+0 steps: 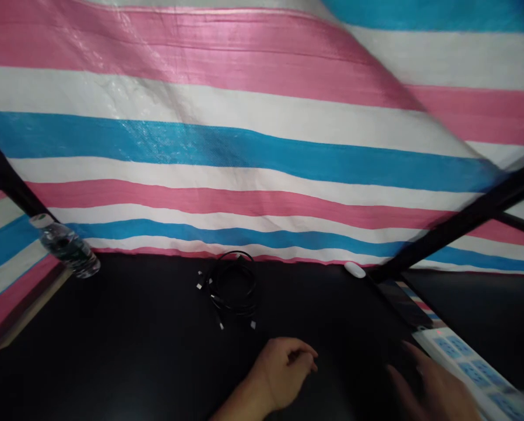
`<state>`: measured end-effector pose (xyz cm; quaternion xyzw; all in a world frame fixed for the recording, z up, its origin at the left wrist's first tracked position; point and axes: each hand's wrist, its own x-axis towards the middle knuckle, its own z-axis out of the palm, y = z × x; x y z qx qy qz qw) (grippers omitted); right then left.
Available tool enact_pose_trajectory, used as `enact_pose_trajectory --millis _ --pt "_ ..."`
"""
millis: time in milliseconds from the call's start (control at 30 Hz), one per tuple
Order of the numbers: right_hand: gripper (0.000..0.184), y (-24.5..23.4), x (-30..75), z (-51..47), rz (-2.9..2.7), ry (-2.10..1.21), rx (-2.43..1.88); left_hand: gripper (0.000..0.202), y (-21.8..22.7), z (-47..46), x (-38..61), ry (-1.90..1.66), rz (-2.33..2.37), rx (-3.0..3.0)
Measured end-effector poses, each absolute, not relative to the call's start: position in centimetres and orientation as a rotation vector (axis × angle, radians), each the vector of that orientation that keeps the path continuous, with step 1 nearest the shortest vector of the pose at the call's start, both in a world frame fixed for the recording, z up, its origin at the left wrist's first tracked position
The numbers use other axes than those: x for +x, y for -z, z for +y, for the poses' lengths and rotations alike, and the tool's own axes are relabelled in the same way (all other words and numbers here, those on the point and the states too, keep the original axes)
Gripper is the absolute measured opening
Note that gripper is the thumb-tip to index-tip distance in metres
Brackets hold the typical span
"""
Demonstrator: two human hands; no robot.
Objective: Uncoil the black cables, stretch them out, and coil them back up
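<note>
My left hand (285, 371) is over the black table at the lower middle. Its fingers are loosely curled in towards the thumb, and I see nothing held in them. Smeared by motion, my right hand (434, 383) is at the lower right, beside the white power strip (446, 351). Its thumb and forefinger look spread around a dark patch; whether that is a black object or the table I cannot tell. Beyond my left hand lies a loose coil of black cables (235, 307), with several light-coloured plugs around it.
A clear plastic bottle (71, 248) with a white cap stands at the back left. At the back right are a white oval object (354, 269) and a dark, shiny flat panel (406, 304). Black frame bars (458, 219) and a striped tarp (244, 143) border the black table (134, 339).
</note>
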<state>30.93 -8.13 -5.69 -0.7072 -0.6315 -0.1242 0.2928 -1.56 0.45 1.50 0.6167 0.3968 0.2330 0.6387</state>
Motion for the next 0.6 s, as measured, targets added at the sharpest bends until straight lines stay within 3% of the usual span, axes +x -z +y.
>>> enact_pose_trajectory --millis 167,300,467,600 --pt "0.045 -0.3 16.3 -1.9 -1.930 0.090 -1.547 0.028 -5.3 2.2 -6.4 -0.920 1.073 2.011" --pt "0.047 -3.5 8.2 2.5 -2.069 0.115 -1.228 0.035 -5.7 5.3 -11.8 -0.914 1.241 2.350" --pt "0.037 -1.9 5.9 6.5 -2.184 -0.044 -1.320 0.044 -2.5 7.9 -15.8 -0.579 1.252 2.614" --pt "0.035 1.4 6.7 7.3 -2.092 -0.200 -1.392 0.039 -0.3 8.0 -16.2 -0.615 1.277 2.583"
